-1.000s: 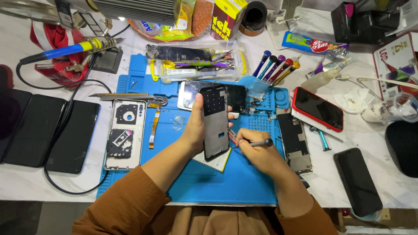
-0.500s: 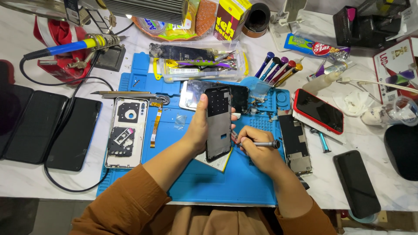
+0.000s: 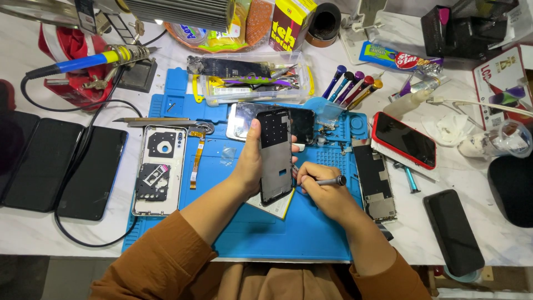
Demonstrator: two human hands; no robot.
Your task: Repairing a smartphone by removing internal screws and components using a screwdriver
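Note:
My left hand (image 3: 250,164) grips a black phone frame (image 3: 276,157) upright over the blue work mat (image 3: 233,228). The frame's inner side faces me and shows small holes. My right hand (image 3: 322,191) holds a thin dark screwdriver (image 3: 327,181), with its tip at the frame's right edge, near the lower half. Under the frame a white and yellow card lies on the mat. Both forearms wear brown sleeves.
An opened white phone back (image 3: 159,169) with an orange flex cable (image 3: 195,161) lies on the mat's left. A circuit board frame (image 3: 375,182) and a red-cased phone (image 3: 403,139) lie right. Black phones (image 3: 61,166) lie far left, another phone (image 3: 452,230) lower right. Screwdrivers (image 3: 352,89) and a parts tray (image 3: 252,80) stand behind.
The phone frame has shifted slightly lower and to the right in my left hand. My right hand with the screwdriver has moved closer to the frame's right edge.

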